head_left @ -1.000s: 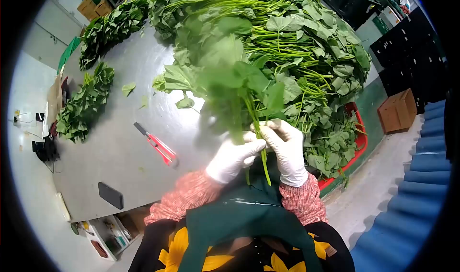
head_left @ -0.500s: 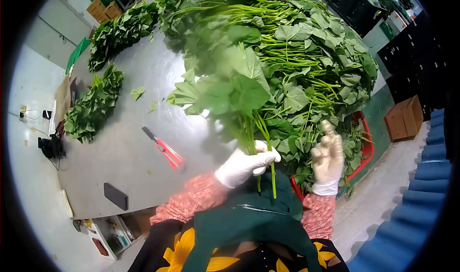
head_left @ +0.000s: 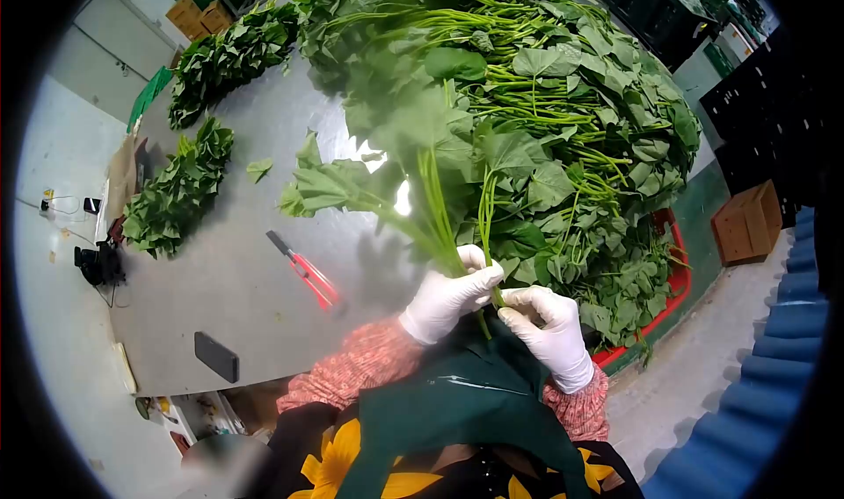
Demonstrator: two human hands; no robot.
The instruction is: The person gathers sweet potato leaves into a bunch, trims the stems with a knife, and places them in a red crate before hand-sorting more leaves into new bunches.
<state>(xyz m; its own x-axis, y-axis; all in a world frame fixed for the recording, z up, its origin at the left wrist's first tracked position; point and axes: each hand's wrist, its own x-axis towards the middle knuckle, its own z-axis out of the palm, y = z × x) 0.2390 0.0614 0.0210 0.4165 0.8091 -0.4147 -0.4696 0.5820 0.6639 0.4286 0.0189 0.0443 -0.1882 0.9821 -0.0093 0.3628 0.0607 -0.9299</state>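
Observation:
My left hand [head_left: 450, 298], in a white glove, is closed round a small bunch of long green stems [head_left: 437, 209] whose leaves fan out above it. Right beside it, my gloved right hand [head_left: 547, 327] pinches the lower end of the stems. The leaves over my left hand are partly blurred. Behind both hands rises a large heap of leafy stems [head_left: 563, 94]. A red-handled knife or cutter [head_left: 308, 275] lies on the grey metal table [head_left: 264, 323], left of my left hand.
Two leafy bundles [head_left: 180, 191] [head_left: 230, 59] lie on the table's left side, near a loose leaf [head_left: 259, 169]. A dark phone-like object [head_left: 216, 356] is near the front edge. A red crate [head_left: 679, 279] holds greens at right; a cardboard box [head_left: 747, 224] stands beyond.
My right hand has come down and left from the red crate and closed on the stems at my left hand. The bunch's leaves have spread to the left.

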